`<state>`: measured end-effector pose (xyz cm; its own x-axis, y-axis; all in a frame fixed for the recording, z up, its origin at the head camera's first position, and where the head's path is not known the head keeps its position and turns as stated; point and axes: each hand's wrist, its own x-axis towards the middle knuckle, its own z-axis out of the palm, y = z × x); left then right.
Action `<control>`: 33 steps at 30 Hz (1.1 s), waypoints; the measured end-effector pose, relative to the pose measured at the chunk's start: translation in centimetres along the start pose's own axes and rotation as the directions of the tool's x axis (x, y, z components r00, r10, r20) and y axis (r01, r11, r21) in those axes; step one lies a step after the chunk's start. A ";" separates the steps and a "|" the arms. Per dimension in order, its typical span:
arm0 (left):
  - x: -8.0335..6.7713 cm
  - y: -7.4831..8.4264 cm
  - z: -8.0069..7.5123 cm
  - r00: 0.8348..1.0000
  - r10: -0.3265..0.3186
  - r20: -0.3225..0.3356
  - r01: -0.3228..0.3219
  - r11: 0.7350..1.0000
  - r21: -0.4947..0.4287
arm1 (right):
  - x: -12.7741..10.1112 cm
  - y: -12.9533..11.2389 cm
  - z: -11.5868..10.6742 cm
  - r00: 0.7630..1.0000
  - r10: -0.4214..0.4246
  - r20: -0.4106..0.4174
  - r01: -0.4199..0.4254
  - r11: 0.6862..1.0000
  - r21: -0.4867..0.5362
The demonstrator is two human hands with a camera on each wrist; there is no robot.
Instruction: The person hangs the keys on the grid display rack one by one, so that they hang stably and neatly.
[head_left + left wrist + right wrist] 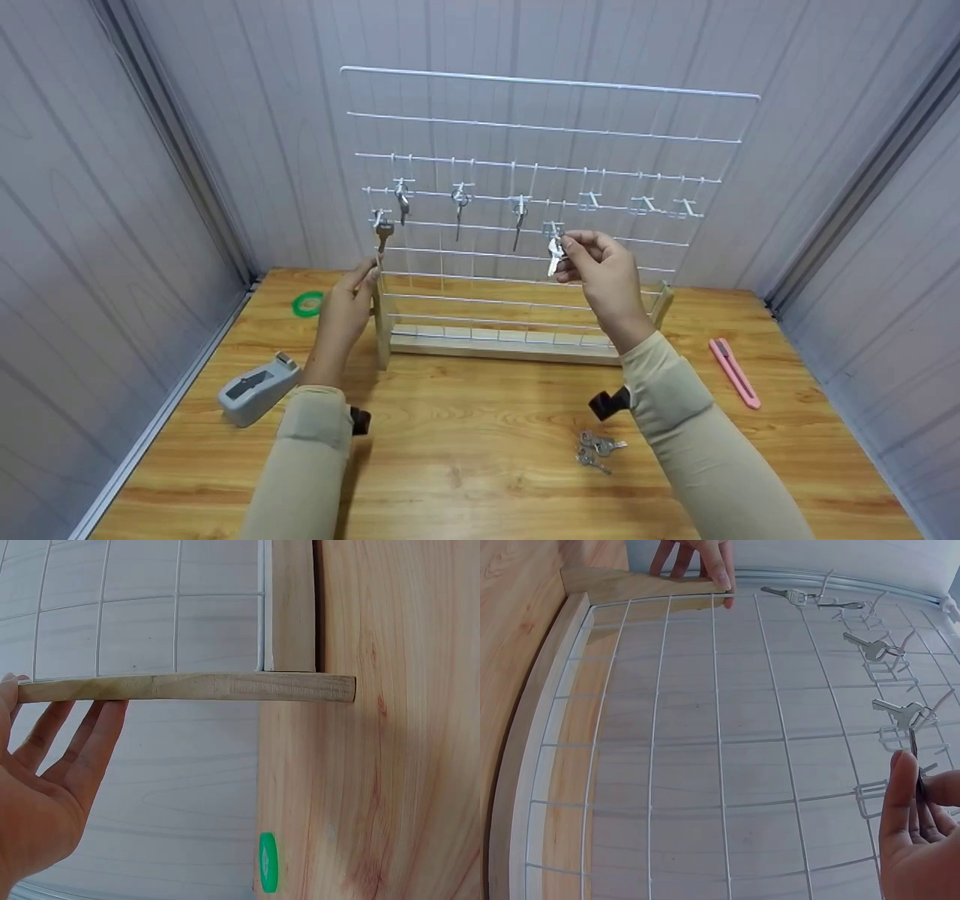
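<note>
A white wire grid rack (547, 81) stands on a wooden base (502, 346) at the back of the table. Several keys hang from its hooks, one at the far left (384, 234) and others (459, 214) along the row. My right hand (574, 251) pinches a silver key (553, 256) at a hook in the middle of the rack; in the right wrist view the key (914, 754) sticks up from the fingertips (901, 772). My left hand (364, 277) holds the rack's left wooden post (187, 687) between thumb and straight fingers (82, 742).
Three hooks at the rack's right (643, 204) are bare. A small bunch of loose keys (596, 448) lies on the table near my right forearm. A pink utility knife (735, 373), a grey tape dispenser (259, 388) and a green tape roll (307, 304) lie around. Walls close in on three sides.
</note>
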<state>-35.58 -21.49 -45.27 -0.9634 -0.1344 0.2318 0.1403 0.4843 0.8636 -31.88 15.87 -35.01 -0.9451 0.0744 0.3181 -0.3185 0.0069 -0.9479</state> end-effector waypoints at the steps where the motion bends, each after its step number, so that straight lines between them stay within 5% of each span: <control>1: 0.0 0.0 0.0 1.000 -0.003 0.002 0.003 1.000 -0.001 | 0.1 0.1 0.0 1.000 0.006 -0.002 -0.006 1.000 -0.001; 33: 0.0 0.1 0.1 0.999 -0.035 0.012 0.035 0.998 -0.049 | 0.7 1.0 -0.2 0.986 0.139 0.094 -0.132 0.988 -0.078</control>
<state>-35.62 -21.35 -45.18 -0.9703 -0.1408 0.1965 0.1174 0.4364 0.8921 -32.84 16.14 -35.75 -0.9829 -0.0195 0.1831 -0.1841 0.0748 -0.9801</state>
